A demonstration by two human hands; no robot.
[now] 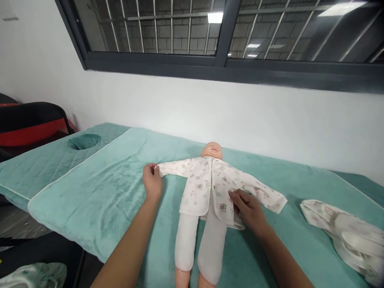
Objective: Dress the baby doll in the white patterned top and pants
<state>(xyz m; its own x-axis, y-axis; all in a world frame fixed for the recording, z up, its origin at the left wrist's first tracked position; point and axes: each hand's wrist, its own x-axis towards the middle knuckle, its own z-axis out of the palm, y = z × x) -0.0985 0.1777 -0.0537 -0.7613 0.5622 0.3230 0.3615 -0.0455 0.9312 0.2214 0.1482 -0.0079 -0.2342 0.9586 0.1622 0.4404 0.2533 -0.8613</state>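
Note:
A baby doll (pixel 212 150) lies face up on a green bed cover, its head towards the wall. It wears a white printed baby jacket (pixel 198 186), open down the front, and its thighs (pixel 186 240) are white. Out at the cuff of the sleeve on the left, my left hand (pixel 153 180) pinches the fabric, and the sleeve is stretched sideways. My right hand (pixel 249 208) is closed on the jacket's side edge, just under the other sleeve (pixel 264 194), which lies spread out to the right.
Crumpled printed baby clothes (pixel 348 236) lie on the green cover (pixel 99 200) at the right. The bed has a round face hole (pixel 84 141) at the far left, beside a black and red chair (pixel 33 124). Behind are a white wall and a barred window (pixel 156 32). More cloth (pixel 39 276) sits at the lower left.

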